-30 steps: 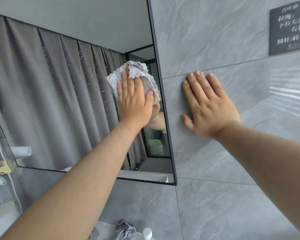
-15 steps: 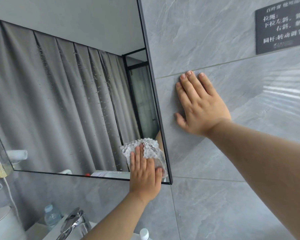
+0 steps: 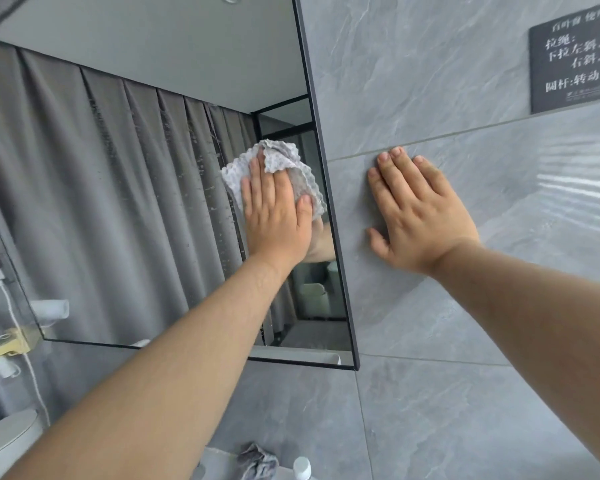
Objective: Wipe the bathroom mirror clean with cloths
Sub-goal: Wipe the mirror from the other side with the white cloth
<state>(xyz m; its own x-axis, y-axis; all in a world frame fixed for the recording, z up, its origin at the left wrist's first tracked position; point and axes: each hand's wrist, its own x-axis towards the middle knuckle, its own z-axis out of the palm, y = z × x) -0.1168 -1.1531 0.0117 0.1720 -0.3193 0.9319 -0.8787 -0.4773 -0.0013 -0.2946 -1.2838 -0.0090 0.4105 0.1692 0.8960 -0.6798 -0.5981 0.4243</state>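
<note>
A black-framed mirror (image 3: 136,188) hangs on the grey tiled wall and reflects grey curtains; streaks of droplets run down the glass near its right side. My left hand (image 3: 274,216) presses a pale textured cloth (image 3: 281,159) flat against the glass close to the right frame edge, fingers straight. A fold of the cloth lies over my fingertips. My right hand (image 3: 420,220) rests flat with spread fingers on the wall tile just right of the mirror and holds nothing.
A crumpled grey cloth (image 3: 257,462) and a white bottle cap (image 3: 302,467) lie below on the counter. A dark sign (image 3: 575,60) with white text hangs top right. At the left, a white cable (image 3: 18,327) hangs from a socket.
My left hand has slid the cloth from the mirror's bottom right corner back up to mid-height along the right edge. My right hand has stayed on the tile.
</note>
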